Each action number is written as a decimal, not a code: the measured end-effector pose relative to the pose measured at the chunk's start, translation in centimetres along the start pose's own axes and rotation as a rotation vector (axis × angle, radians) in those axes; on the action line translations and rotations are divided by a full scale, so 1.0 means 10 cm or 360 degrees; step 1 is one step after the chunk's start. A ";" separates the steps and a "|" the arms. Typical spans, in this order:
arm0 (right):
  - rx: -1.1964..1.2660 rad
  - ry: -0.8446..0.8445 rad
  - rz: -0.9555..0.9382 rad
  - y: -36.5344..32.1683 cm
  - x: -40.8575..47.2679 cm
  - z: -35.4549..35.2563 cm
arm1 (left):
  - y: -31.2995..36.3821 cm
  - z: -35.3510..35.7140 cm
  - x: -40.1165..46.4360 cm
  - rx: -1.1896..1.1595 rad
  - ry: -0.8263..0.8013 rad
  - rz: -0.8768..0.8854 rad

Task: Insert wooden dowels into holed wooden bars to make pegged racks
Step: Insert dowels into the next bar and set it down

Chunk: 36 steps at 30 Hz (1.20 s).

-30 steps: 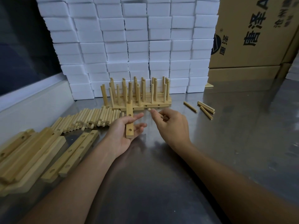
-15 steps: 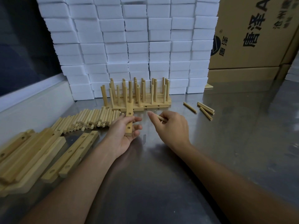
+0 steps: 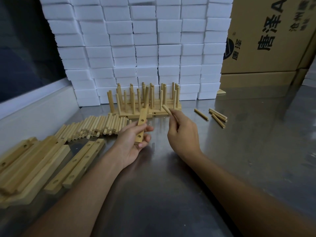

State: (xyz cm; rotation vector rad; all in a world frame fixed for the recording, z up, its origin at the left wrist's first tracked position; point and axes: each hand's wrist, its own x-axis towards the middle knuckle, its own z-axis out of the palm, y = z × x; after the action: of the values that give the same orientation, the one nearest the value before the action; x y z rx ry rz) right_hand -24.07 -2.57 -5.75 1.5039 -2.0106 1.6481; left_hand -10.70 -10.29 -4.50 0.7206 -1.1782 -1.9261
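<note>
Steel table backed by white, seemingly foam blocks.

The holed bar, dowel and pegged racks are pale yellowish wood. The table is grey, reflective metal. Stacked foam blocks are white; the cardboard box is tan with black printed characters.

Steel table bears loose dowels, holed bars, pegged racks, foam blocks, cartons.
</note>
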 end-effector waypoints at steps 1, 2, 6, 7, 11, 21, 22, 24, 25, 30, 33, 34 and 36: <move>0.0025 -0.0013 0.0011 0.00 0.00 0.00 | 0.00 0.00 0.00 -0.0008 -0.0019 -0.0002; 0.0063 -0.0024 0.0020 0.01 0.00 0.00 | 0.00 0.00 0.00 -0.0011 -0.0039 -0.0002; 0.0196 -0.0079 -0.0120 0.00 -0.01 -0.01 | -0.01 -0.01 0.01 0.0028 -0.0077 0.0013; 0.0218 -0.0107 -0.0176 -0.01 -0.02 -0.01 | -0.02 -0.01 0.01 0.0040 -0.0082 0.0020; 0.0168 -0.0155 -0.0304 -0.02 -0.02 0.00 | -0.03 -0.01 0.01 0.0081 -0.0100 0.0049; -0.0284 -0.0152 -0.0421 -0.08 0.02 -0.02 | -0.05 -0.01 0.03 0.0145 -0.0069 0.0100; -0.0363 -0.0195 -0.0465 -0.10 0.04 -0.03 | -0.05 -0.01 0.04 0.0152 -0.0046 0.0104; -0.0535 -0.0306 -0.0584 -0.17 0.12 -0.05 | -0.06 0.00 0.05 0.0123 0.0009 0.0116; -0.0599 -0.0372 -0.0653 -0.21 0.18 -0.07 | -0.06 0.00 0.05 0.0100 0.0030 0.0121; -0.1156 -0.0847 -0.1314 -0.43 0.49 -0.24 | -0.08 0.01 0.07 0.0144 0.0099 0.0123; -0.1504 -0.1040 -0.1700 -0.53 0.60 -0.33 | -0.09 0.03 0.07 0.0215 0.0096 0.0118; -0.1601 -0.1048 -0.1792 -0.56 0.62 -0.34 | -0.09 0.03 0.07 0.0211 0.0095 0.0113; -0.1724 -0.1048 -0.1867 -0.63 0.63 -0.31 | -0.08 0.02 0.07 0.0185 0.0093 0.0103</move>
State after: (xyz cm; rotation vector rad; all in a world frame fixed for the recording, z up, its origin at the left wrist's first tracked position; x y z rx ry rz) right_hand -23.85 -3.19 3.63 2.0379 -1.1714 -0.3668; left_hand -11.50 -10.56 -5.22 0.7852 -1.2701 -1.7830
